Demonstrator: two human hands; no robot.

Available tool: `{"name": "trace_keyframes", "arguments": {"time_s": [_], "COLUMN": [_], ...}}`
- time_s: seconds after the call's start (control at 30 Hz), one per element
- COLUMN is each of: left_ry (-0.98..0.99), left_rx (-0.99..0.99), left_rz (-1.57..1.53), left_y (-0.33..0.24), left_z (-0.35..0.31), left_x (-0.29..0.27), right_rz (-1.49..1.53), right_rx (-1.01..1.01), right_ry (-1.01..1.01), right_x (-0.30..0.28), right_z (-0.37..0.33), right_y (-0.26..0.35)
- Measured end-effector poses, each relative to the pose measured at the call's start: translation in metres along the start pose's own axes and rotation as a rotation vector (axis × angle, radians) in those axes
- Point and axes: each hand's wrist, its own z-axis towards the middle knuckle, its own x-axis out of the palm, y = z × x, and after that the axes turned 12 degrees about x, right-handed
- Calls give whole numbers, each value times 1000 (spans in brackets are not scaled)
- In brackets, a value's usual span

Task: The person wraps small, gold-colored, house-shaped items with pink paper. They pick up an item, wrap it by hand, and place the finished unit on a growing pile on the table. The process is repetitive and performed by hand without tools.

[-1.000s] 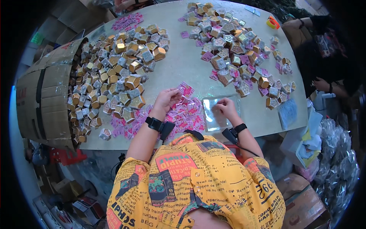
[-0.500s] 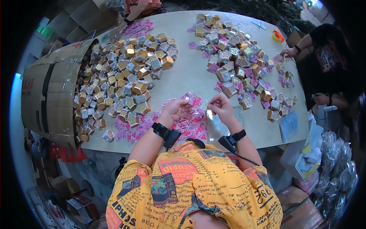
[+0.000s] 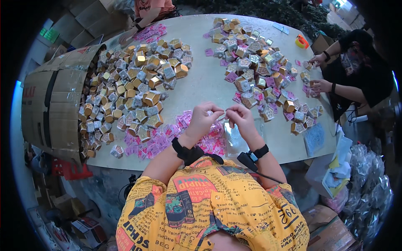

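Evidently for close work, the left hand (image 3: 203, 120) and right hand (image 3: 243, 121) nearly touch at mid-frame, fingertips pinched — on what, I cannot tell. Pink packets (image 3: 213, 144) and clear bags (image 3: 237, 141) lie just below, probably for easy reach. At left, a carton (image 3: 63, 106) lies sideways by the counter (image 3: 201, 79), gold blocks (image 3: 144, 75) at its mouth — presumably to spill out.

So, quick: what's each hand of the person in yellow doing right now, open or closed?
Left hand: closed in a pinch; whether it holds anything can't be told.
Right hand: also pinched; same doubt.
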Motion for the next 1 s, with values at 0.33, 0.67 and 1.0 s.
{"name": "trace_keyframes", "arguments": {"time_s": [0.33,0.67,1.0], "left_ry": [-183,389,366], "left_rx": [-237,614,511], "left_rz": [-316,668,670], "left_y": [21,-6,25], "left_z": [-9,1,-9], "left_x": [9,-33,-34], "right_rz": [389,-65,-508], "right_rx": [62,373,254], "right_ry": [-6,112,100], "right_x": [17,0,19], "right_z": [11,14,24], "right_y": [-34,-11,-7]}}
